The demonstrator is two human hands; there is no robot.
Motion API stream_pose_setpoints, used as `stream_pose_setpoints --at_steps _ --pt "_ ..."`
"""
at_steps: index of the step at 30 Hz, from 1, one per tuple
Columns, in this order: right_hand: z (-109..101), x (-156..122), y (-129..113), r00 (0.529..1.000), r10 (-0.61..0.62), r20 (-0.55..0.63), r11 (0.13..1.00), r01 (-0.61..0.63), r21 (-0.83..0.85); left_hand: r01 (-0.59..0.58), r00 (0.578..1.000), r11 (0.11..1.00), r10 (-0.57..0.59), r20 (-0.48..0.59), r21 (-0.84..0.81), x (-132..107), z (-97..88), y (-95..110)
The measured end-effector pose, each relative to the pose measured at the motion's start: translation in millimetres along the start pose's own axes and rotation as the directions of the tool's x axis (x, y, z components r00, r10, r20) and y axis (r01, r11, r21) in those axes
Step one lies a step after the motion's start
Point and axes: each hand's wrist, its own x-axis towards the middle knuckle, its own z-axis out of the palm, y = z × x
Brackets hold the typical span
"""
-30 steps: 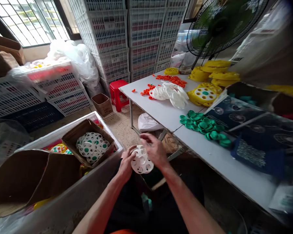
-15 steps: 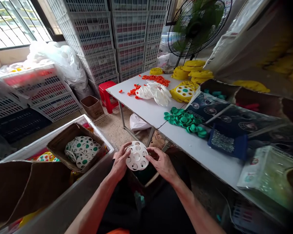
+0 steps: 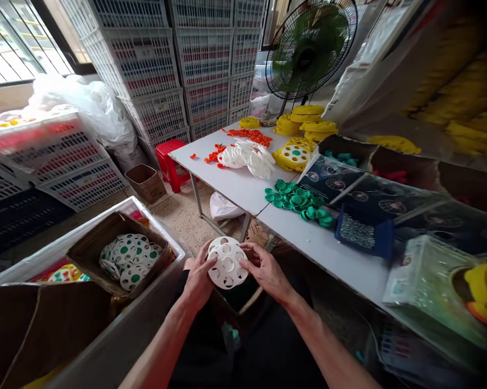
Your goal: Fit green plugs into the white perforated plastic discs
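Between my two hands, over my lap, are white plastic discs with round holes (image 3: pixel 228 263), at least two stacked and slightly out of line. My left hand (image 3: pixel 200 278) grips their left edge, thumb on top. On the right edge, my right hand (image 3: pixel 264 272) pinches them between thumb and fingers. Below the discs an open box shows in part. To the left, a cardboard box (image 3: pixel 92 240) holds similar white discs with green centres (image 3: pixel 130 255). Loose green caps (image 3: pixel 298 200) and a heap of white discs (image 3: pixel 249 156) lie on the table (image 3: pixel 235 186).
A blue bin of small metal screws (image 3: pixel 359 232) stands on the table's right, before dark cardboard compartments (image 3: pixel 360 189). Orange pieces (image 3: pixel 249 136) and yellow rings (image 3: pixel 306 119) lie at the back. A red stool (image 3: pixel 168 162), stacked crates (image 3: pixel 140 59) and a fan (image 3: pixel 310 48) stand beyond.
The view has swung slightly right. The upper disc now sits lower than the one behind it, so the stack looks more spread. Both hands still hold the discs.
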Motion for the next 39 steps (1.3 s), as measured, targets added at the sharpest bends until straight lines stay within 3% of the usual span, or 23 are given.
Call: stream_pose_setpoints --at_steps 5,8,13,17,21,26,30,35,39 --pt "0.6 -0.2 0.0 1.0 0.022 -0.018 0.999 -0.022 0.031 -0.01 1.0 1.0 0.009 0.028 0.022 0.4 2.8 3.3" --pt "8.2 -1.7 7.7 0.989 0.068 -0.133 0.985 -0.045 0.168 -0.035 0.999 0.999 0.034 0.033 0.022 1.9 7.3 1.4" --pt "40.7 -8.0 22.5 0.921 0.202 -0.332 0.884 -0.026 0.467 -0.129 0.992 0.99 0.129 -0.003 -0.057 4.2 17.0 -14.4" --pt "70.8 -14.7 23.6 0.902 0.257 -0.346 0.812 -0.008 0.584 -0.147 0.987 0.982 0.138 -0.086 -0.118 5.3 25.2 -22.8" --pt "83.2 -20.6 18.9 0.904 0.294 -0.311 0.8 -0.054 0.598 -0.135 0.981 0.989 0.126 -0.149 -0.057 7.4 26.4 -17.2" --pt "74.1 -27.7 20.4 0.921 0.32 -0.223 0.829 -0.158 0.536 -0.097 0.987 0.995 0.097 -0.124 0.006 13.7 15.3 -10.6" --pt "52.9 -30.2 21.8 0.932 0.284 -0.223 0.895 -0.175 0.411 -0.083 0.99 0.995 0.089 -0.111 0.06 17.4 7.9 -7.4" --pt "18.8 -19.7 13.5 0.968 0.036 -0.249 0.997 -0.018 0.072 -0.062 0.995 0.991 0.071 -0.075 0.119 16.1 3.1 -6.0" --pt "1.5 -3.2 6.7 0.983 -0.104 -0.152 0.976 0.072 -0.205 -0.015 0.994 0.983 0.035 -0.106 0.183 15.4 0.0 -7.6"
